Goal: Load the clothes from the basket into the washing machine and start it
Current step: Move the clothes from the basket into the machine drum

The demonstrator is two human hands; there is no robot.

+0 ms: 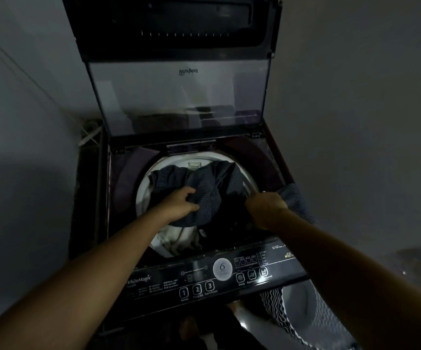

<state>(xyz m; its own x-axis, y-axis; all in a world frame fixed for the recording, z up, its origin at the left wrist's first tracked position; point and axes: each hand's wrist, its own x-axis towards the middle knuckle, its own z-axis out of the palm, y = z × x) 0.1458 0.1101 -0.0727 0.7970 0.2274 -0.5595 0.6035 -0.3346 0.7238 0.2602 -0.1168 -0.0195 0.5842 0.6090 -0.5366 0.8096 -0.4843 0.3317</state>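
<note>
Two hands [179, 203] [265, 202] gripping crumpled pinstriped cloth [212, 183]

The scene is dim and grainy, with walls fading to grey murk toward the corners. The raised glass lid [179, 97] catches pale reflections, and the round display [222, 268] glows brightest. Wide-angle distortion bends the forearms outward, and fine panel lettering is soft.

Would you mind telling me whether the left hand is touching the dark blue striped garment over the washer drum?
Touching. The head view shows the left hand with fingers curled into a fold of the dark blue striped garment.
</note>
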